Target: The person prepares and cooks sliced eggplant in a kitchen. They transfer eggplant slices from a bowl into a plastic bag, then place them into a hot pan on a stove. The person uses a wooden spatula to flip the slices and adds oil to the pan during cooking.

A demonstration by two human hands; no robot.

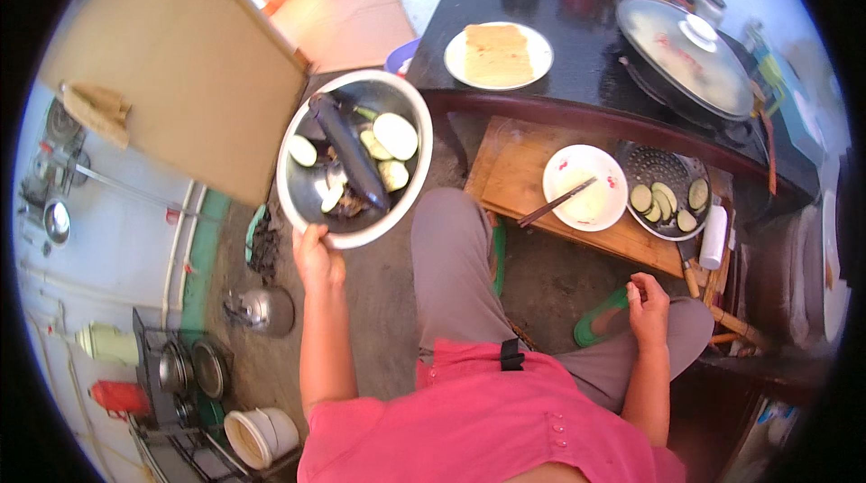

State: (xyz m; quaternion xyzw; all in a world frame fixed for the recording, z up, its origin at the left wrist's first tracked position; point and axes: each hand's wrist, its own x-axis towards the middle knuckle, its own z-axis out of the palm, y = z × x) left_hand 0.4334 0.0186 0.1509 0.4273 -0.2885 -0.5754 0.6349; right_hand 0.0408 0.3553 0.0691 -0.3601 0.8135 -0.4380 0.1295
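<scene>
My left hand (318, 258) grips the near rim of a steel basin (289, 202). Inside the basin lie a whole dark eggplant (350, 155), pale cut slices (395, 136) and some dark scraps. My right hand (648, 300) hangs loosely above my knee and holds nothing, its fingers partly curled. Before me on a low wooden bench (504, 172) stands a white bowl (583, 211) with pale liquid and chopsticks (557, 201) across its rim. Beside the bowl, a perforated metal strainer (653, 162) holds several eggplant slices (664, 199).
A knife with a wooden handle (690, 279) and a white cylinder (713, 238) lie at the bench's right end. The dark table (575, 63) carries a plate of flat yellowish food (499, 55) and a lidded pan (683, 57). A kettle (267, 310) stands on the floor at left.
</scene>
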